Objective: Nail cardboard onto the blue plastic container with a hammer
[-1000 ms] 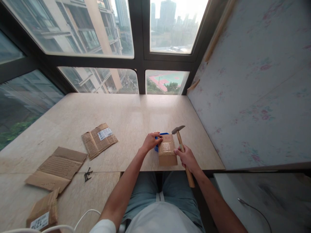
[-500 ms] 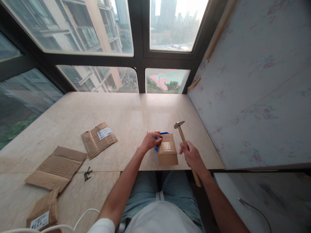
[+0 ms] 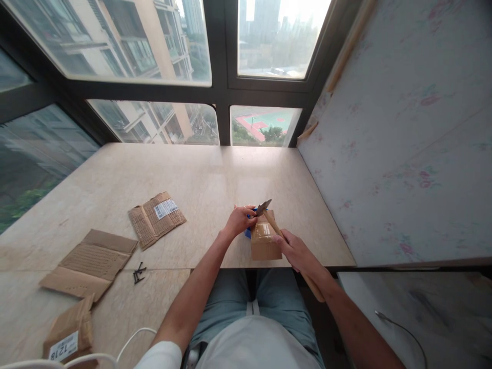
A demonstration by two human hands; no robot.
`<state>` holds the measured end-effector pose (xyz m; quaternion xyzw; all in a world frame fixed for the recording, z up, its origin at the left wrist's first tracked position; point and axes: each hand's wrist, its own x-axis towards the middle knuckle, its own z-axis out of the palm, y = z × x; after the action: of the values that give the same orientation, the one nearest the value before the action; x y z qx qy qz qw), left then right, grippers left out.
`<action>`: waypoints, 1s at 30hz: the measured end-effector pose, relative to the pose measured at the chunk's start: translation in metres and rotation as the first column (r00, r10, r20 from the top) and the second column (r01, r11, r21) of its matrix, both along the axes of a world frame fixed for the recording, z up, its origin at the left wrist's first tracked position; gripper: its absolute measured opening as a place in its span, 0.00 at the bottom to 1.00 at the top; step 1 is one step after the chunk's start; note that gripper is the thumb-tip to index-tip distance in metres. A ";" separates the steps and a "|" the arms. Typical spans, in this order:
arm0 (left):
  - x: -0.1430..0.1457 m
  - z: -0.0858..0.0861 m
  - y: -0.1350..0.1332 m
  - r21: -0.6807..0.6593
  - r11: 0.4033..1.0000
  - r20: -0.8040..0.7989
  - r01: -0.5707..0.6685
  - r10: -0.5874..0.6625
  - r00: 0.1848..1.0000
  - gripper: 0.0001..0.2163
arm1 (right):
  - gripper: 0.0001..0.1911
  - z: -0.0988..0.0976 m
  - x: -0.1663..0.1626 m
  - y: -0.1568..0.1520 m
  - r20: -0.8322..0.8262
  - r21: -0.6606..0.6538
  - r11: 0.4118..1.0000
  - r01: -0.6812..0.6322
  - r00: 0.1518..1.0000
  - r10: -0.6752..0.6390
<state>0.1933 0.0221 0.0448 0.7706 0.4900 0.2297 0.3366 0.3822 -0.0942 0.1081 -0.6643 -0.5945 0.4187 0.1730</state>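
A small folded cardboard piece [image 3: 264,245] lies on a blue object [image 3: 247,233] near the front edge of the beige table [image 3: 184,179]. My left hand [image 3: 239,220] pinches its fingers together at the far left corner of the cardboard, on something too small to make out. My right hand [image 3: 295,251] grips the wooden handle of a hammer [image 3: 271,221]. The hammer's metal head is down over the far edge of the cardboard, close to my left fingertips.
Flattened cardboard pieces lie to the left: one with a white label [image 3: 157,217], a larger one [image 3: 89,263], and a labelled piece [image 3: 69,335] at the lower left. Several dark nails [image 3: 138,273] lie between them. A wall panel [image 3: 403,133] bounds the right side; windows stand behind.
The hammer was raised to the right of the cardboard half a second ago; it has now swung down and left onto the cardboard's far edge. My left hand has stayed in place.
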 end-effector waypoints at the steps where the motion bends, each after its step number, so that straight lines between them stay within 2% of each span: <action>1: 0.000 -0.001 0.000 -0.008 1.000 0.010 -0.012 0.012 1.000 0.05 | 0.13 0.000 0.001 -0.001 0.006 0.005 1.000 0.000 1.000 0.000; 7: 0.000 -0.006 0.001 -0.002 1.000 0.028 -0.009 0.009 1.000 0.05 | 0.13 -0.010 0.006 -0.002 0.055 0.105 0.993 -0.045 0.998 0.040; 15: 0.001 -0.004 0.002 -0.040 0.998 0.020 -0.041 0.041 0.999 0.05 | 0.13 -0.018 0.010 -0.001 0.089 0.182 0.982 -0.041 0.996 0.025; 20: 0.001 -0.002 0.001 -0.046 0.998 0.027 -0.037 0.038 0.999 0.04 | 0.11 -0.023 0.012 0.002 0.152 0.155 0.985 -0.074 0.987 0.050; 25: 0.001 -0.004 0.001 -0.063 0.997 0.028 -0.043 0.045 0.999 0.05 | 0.13 -0.018 0.011 0.001 0.122 0.156 0.985 -0.069 0.991 0.050; 30: 0.001 -0.006 0.002 -0.058 0.997 0.034 -0.048 0.050 0.998 0.05 | 0.12 -0.020 0.009 0.001 0.107 0.167 0.985 -0.050 0.994 0.032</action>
<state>0.1940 0.0241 0.0387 0.7440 0.5093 0.2374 0.3616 0.3908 -0.0931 0.0884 -0.6556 -0.6497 0.3351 0.1891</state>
